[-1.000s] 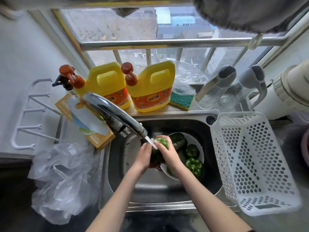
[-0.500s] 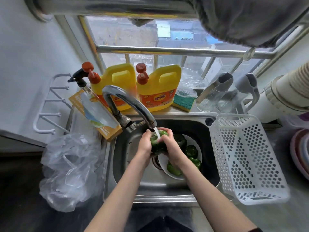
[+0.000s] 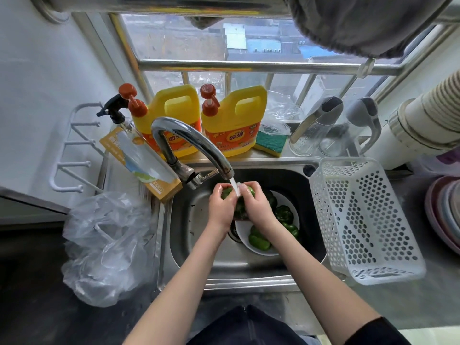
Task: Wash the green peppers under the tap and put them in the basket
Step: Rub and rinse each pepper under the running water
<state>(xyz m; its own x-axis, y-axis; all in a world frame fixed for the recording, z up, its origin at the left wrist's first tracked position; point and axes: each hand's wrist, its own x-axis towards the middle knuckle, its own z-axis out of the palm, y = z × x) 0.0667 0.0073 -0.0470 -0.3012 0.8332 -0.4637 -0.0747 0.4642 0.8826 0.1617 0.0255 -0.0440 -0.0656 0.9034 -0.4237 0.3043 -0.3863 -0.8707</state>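
Observation:
Water runs from the chrome tap [image 3: 199,148] onto a green pepper [image 3: 239,207] that I hold over the steel sink [image 3: 204,260]. My left hand [image 3: 220,207] grips its left side and my right hand [image 3: 256,207] its right side, so most of it is hidden. Under my right wrist a white bowl [image 3: 242,232] in the sink holds several more green peppers [image 3: 258,241]. The white perforated basket [image 3: 363,220] stands to the right of the sink with nothing in it.
Two yellow detergent jugs [image 3: 234,120], a spray bottle [image 3: 117,113], a sponge [image 3: 270,143] and a carton [image 3: 146,170] line the ledge behind the sink. A crumpled plastic bag [image 3: 107,245] lies at the left. Stacked plates [image 3: 445,215] sit at the far right.
Both hands stay on the pepper under the running water, turning it slightly. The head camera has shifted, so the sink sits nearer the middle of the view.

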